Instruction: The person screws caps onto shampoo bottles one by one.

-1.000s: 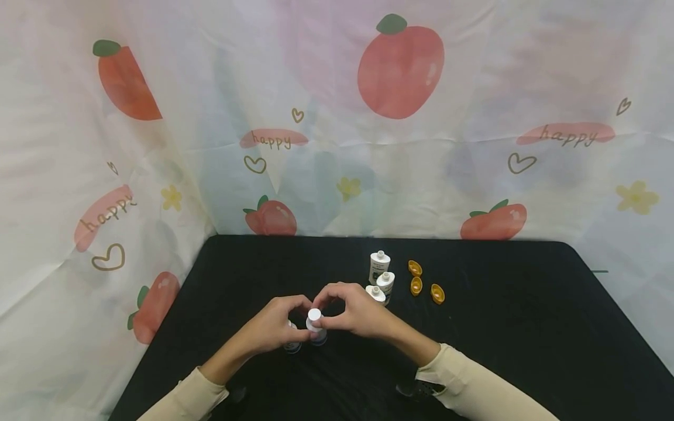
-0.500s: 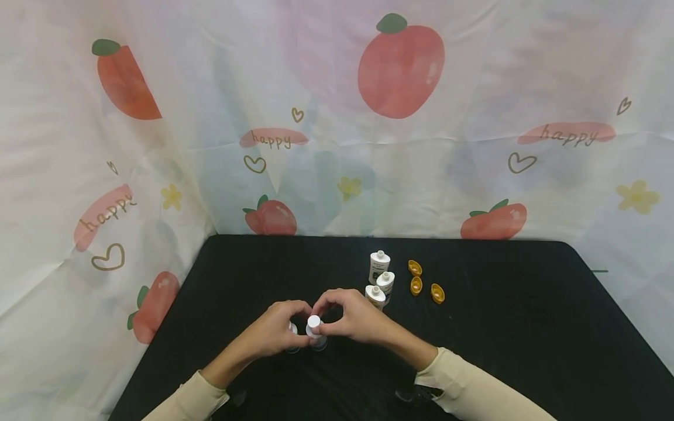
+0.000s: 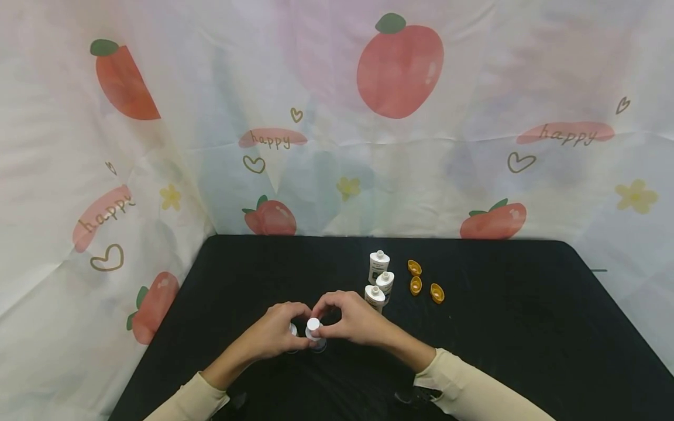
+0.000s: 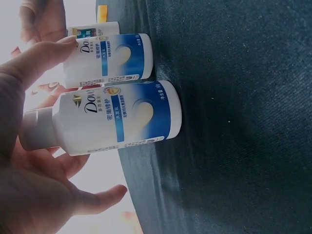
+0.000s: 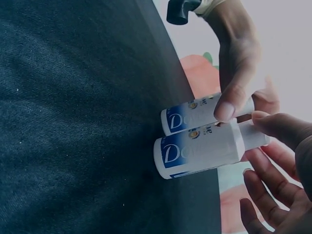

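Two white-and-blue Dove bottles stand upright side by side between the hands. My left hand [image 3: 276, 328] reaches past the left bottle [image 4: 117, 119], with its thumb [image 4: 58, 51] and fingers round the upper body of the right bottle [image 5: 200, 151]. At that bottle's top, my right hand [image 3: 354, 318] pinches the white cap [image 3: 313, 324] between thumb and finger; the other fingers are spread in the right wrist view. The left bottle also has its cap [image 4: 38, 129] on. In the head view the left hand covers most of the left bottle.
Three white bottles [image 3: 378, 268] with narrow necks and no wide caps stand just beyond the right hand. To their right lie three small golden boat-shaped pieces [image 3: 416, 285]. A black cloth covers the table [image 3: 505, 316]; a printed curtain [image 3: 316, 70] hangs behind it.
Both hands and the right bottle have come slightly lower in the head view. The right hand keeps its pinch on the cap. The other bottles and golden pieces have not moved.
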Demonstrator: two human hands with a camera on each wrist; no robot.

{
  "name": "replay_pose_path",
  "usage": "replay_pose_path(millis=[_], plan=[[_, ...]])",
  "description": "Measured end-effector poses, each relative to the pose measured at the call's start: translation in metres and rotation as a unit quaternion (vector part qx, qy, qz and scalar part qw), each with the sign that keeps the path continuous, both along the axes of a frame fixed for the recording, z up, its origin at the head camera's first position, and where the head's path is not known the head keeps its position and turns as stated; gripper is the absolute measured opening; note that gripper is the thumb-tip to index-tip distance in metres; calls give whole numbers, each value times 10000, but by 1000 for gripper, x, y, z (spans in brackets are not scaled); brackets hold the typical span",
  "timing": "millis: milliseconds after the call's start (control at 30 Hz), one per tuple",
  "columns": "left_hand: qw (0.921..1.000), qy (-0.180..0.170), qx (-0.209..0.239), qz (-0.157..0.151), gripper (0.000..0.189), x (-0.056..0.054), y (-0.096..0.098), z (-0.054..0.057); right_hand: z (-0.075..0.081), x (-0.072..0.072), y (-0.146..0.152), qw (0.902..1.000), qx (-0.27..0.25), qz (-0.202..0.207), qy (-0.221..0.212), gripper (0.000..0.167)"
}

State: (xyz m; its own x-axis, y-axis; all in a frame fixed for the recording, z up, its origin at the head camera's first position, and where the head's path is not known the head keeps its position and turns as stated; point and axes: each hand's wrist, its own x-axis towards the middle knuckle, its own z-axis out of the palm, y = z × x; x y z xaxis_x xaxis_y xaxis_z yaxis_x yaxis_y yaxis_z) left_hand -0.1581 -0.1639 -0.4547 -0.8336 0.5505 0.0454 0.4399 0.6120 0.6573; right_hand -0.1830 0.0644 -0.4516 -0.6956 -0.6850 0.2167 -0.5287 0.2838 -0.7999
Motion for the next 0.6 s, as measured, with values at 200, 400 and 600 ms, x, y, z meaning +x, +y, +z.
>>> replay_pose_path(millis=[200,400,600], plan=[[10000,-39,59,-9,28,-1,-1,-2,0,0,0,10000,28,11,76,24],[9999,-77,76,-80,31,-1,-2,-4,2,1,1,9997,138,68,200,27],[9997,-152,157,-95,36,-1,-1,-4,12,1,7,9992,248,43,298,29]])
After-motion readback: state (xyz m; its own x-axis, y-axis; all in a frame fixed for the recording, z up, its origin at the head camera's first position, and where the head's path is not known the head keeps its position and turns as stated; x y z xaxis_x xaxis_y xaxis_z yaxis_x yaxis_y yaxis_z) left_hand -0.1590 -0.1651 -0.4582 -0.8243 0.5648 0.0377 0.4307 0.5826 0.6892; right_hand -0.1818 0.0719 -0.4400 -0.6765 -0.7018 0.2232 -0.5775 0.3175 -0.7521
